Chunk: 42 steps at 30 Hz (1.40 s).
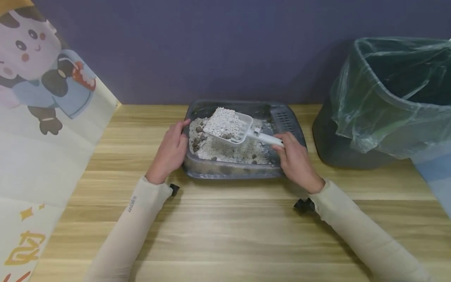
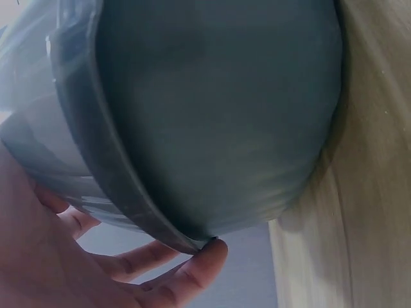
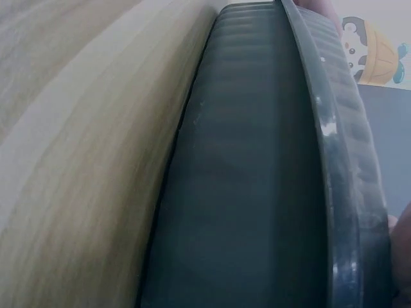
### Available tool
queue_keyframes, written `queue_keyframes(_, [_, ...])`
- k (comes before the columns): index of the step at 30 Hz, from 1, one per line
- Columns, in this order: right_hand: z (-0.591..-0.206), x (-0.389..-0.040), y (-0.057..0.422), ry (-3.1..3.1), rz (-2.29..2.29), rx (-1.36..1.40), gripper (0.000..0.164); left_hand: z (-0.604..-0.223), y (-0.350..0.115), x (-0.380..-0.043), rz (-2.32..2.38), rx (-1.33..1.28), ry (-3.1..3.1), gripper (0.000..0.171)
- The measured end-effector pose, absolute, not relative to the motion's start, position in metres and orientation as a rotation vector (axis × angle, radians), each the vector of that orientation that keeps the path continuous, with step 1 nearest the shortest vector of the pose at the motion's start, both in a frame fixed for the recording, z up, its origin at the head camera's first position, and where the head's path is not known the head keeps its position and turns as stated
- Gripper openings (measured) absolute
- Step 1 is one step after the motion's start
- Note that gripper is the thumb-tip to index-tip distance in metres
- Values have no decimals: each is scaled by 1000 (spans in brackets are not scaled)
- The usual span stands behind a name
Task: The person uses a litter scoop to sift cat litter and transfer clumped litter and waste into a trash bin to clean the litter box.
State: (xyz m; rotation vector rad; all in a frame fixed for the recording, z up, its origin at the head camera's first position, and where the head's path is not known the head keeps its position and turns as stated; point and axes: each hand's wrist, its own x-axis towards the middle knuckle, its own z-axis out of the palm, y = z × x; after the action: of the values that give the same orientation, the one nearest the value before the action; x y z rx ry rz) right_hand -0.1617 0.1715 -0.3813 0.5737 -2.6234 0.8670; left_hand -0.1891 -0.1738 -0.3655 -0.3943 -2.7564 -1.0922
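A grey plastic litter box (image 1: 232,170) stands on the table against the dark back wall, pale granular litter (image 1: 243,152) and brown clumps (image 1: 196,143) inside it. At its left end my left hand (image 1: 171,149) grips the rim; the left wrist view shows the fingers (image 2: 199,269) hooked round the rim's edge. My right hand (image 1: 297,160) holds the handle of a white litter scoop (image 1: 264,138), over the box with its head to the left. Heaped litter (image 1: 223,121) and a few clumps fill the scoop's head. In the right wrist view the box wall (image 3: 237,167) hides the scoop.
To the right stands a dark bin (image 1: 349,145) lined with a clear plastic bag (image 1: 380,121), close beside the litter box. A slotted panel (image 1: 284,121) forms the box's right corner. A cartoon-printed panel (image 1: 81,137) borders the wooden table (image 1: 225,235) on the left.
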Motion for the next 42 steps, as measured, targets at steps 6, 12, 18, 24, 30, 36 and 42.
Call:
queue_keyframes(6, [-383, -160, 173, -2571, 871, 556, 27, -365, -172, -189, -1082, -408, -2757, 47])
queue_keyframes(12, [-384, -163, 172, -2542, 868, 572, 29, -367, -174, -190, -1072, -406, -2748, 46])
queue_keyframes(18, [-380, -168, 176, -2501, 938, 599, 30, -366, -174, -191, -1069, -411, -2748, 46])
queue_keyframes(24, [-374, -174, 180, -2500, 979, 639, 27, -367, -174, -192, -1074, -421, -2735, 46])
queue_keyframes(30, [-370, -176, 180, -2531, 981, 642, 25, -368, -174, -192, -1072, -417, -2735, 45])
queue_keyframes(36, [-365, -180, 180, -2514, 1011, 646, 23, -368, -175, -191, -1064, -413, -2734, 46])
queue_keyframes(42, [-362, -181, 182, -2451, 1032, 664, 26, -367, -175, -191, -1061, -421, -2739, 46])
